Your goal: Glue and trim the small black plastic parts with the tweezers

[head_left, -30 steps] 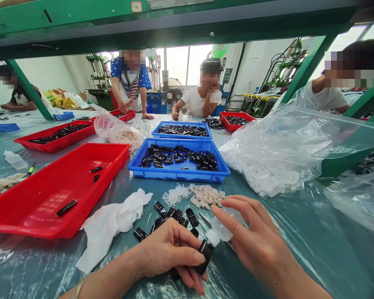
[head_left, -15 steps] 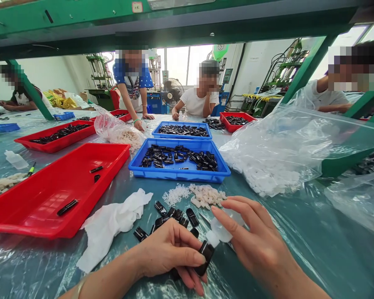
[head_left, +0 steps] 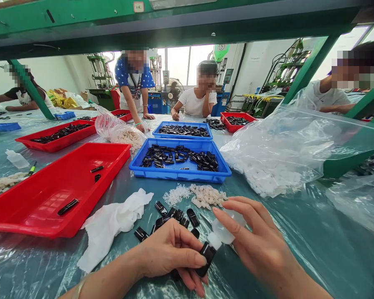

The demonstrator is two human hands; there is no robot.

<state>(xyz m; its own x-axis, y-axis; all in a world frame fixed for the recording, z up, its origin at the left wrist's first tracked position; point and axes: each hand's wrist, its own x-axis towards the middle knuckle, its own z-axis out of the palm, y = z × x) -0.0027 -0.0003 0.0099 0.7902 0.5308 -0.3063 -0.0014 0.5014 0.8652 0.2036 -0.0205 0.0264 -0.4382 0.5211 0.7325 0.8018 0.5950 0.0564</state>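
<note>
Between the thumb and fingers of my left hand (head_left: 171, 253) is a small glossy black plastic piece (head_left: 207, 256), held tilted. My right hand (head_left: 257, 241) grips a translucent squeeze bottle (head_left: 224, 228), tipped down to the left. The bottle's white neck meets the upper edge of the black piece; its very tip is hidden. Under and behind my left hand lies a loose pile of similar black pieces (head_left: 174, 214). Just beyond are a heap of clear granules (head_left: 176, 194) and a heap of cream-coloured small parts (head_left: 207, 196). A thin metal tool (head_left: 205, 219) lies partly hidden behind the bottle.
A red tray (head_left: 50, 187) with a few black pieces stands left, beside a crumpled white cloth (head_left: 118, 220). Ahead is a blue tray (head_left: 179, 176) of black pieces. A plastic bag of white parts (head_left: 271, 178) lies right. Co-workers sit or stand around the table under a green shelf (head_left: 174, 25).
My hands, the black piece and the bottle stay almost in place. At the far left, a co-worker has stretched an arm out to the left. The view has shifted very slightly.
</note>
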